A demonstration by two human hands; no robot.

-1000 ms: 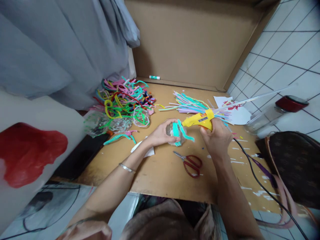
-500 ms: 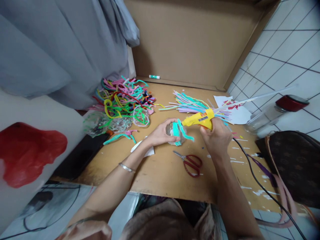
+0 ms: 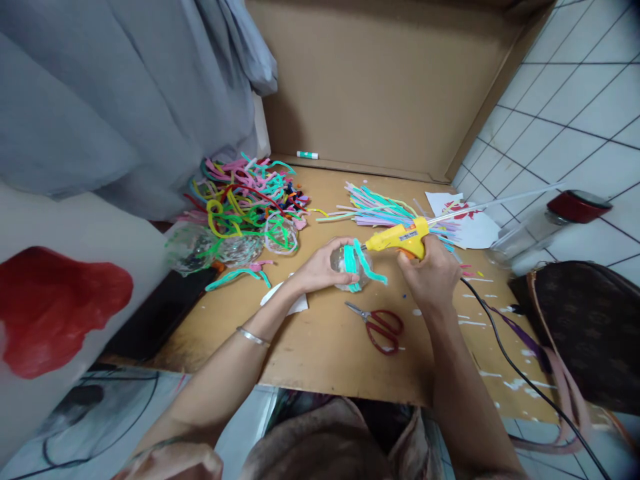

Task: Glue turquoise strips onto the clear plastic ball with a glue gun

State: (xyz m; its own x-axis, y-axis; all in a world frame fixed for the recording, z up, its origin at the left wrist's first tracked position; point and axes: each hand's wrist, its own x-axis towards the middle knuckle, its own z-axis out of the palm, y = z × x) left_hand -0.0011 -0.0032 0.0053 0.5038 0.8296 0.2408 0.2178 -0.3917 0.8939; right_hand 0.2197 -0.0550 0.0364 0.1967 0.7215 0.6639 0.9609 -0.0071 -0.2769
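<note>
The clear ball (image 3: 362, 277) sat near the middle of the bench (image 3: 310, 350); whether it touched the surface was impossible to tell. Taking it as the dial's centre, the left hand (image 3: 324, 269) came in from 9 o'clock, pinching it between thumb and fingers. The right hand (image 3: 434, 275), at 3 o'clock, was wrapped around the handle of the yellow glue gun (image 3: 397, 238); whether the trigger was squeezed did not show. The nozzle pointed back at the ball from 2 o'clock, close beside the turquoise strip (image 3: 369, 272), whose loose end hung toward 4 o'clock. Good practice here probably meant a steady ball, a thin bead under the strip, and left fingertips well clear of the hot nozzle. Scissors (image 3: 381, 328) lay at 5 o'clock.
</note>
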